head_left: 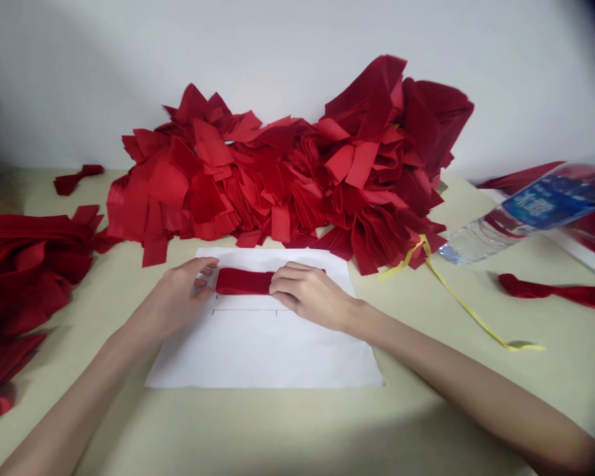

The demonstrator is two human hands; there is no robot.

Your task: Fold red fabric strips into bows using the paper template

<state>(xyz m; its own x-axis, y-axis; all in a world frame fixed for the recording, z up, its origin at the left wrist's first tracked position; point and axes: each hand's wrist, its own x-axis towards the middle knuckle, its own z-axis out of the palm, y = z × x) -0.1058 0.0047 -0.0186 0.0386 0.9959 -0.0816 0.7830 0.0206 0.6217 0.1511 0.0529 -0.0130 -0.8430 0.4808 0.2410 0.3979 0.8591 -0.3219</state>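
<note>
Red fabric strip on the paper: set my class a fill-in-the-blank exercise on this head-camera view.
The left hand and right hand rest on a red fabric strip on a ____ sheet of paper. A yellow ribbon lies to the ____ of the paper. A clear plastic water bottle carries a ____ label.

Missing words: white; right; blue.

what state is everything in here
left hand, fingers curled against the strip's left end
right hand, lying over the strip's right part
red strip, flat on the paper between both hands
paper, flat on the table, ruled line showing
red pile, loose heap against the wall
bottle, tilted, cut off by the frame
yellow tape, loose, trailing across the table
</note>
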